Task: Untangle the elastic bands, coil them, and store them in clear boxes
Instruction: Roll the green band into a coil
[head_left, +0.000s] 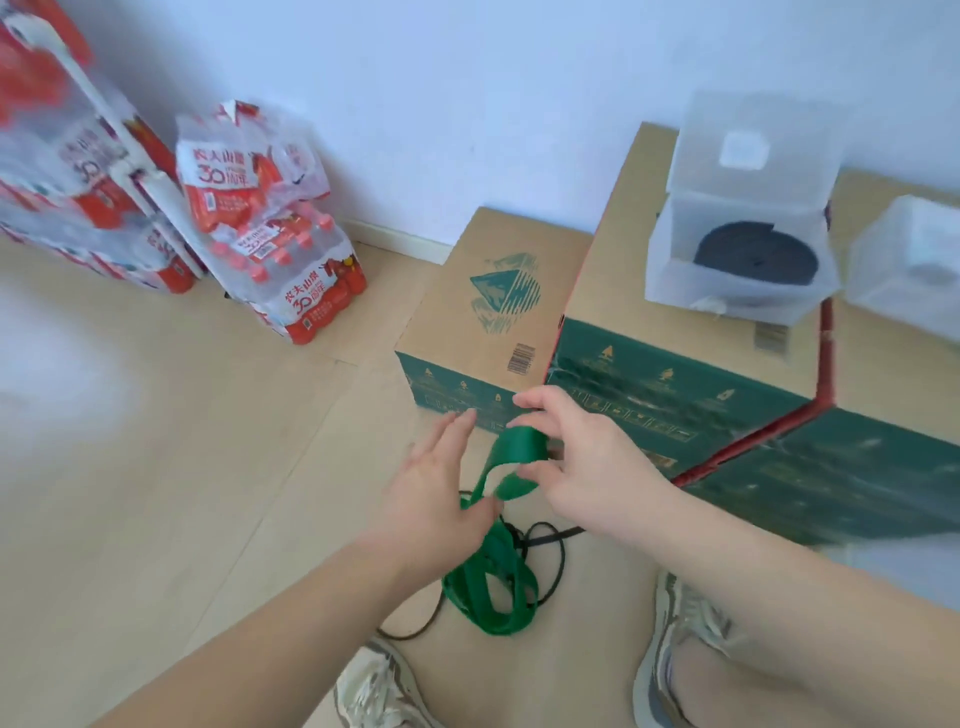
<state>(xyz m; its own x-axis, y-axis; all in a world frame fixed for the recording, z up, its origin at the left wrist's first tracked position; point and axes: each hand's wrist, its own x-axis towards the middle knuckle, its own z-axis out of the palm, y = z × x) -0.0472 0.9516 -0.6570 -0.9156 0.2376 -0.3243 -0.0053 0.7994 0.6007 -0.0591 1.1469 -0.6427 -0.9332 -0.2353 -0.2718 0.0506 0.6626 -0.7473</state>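
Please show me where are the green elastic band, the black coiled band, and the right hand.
green elastic band (521, 451): head view, on the flat loop held up between the hands.
black coiled band (756, 260): head view, top of the coil inside the open clear box.
right hand (582, 457): head view, back of the hand.

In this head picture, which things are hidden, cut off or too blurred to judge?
- Second clear box, head view: the right edge cuts it off and blur hides its contents.
- Black band on the floor: the green band and the left hand cover part of it, so the tangle is unclear.
- Right hand fingers: motion blur hides exactly how they pinch the green band.
- Water bottle packs: blurred, cut off at left.
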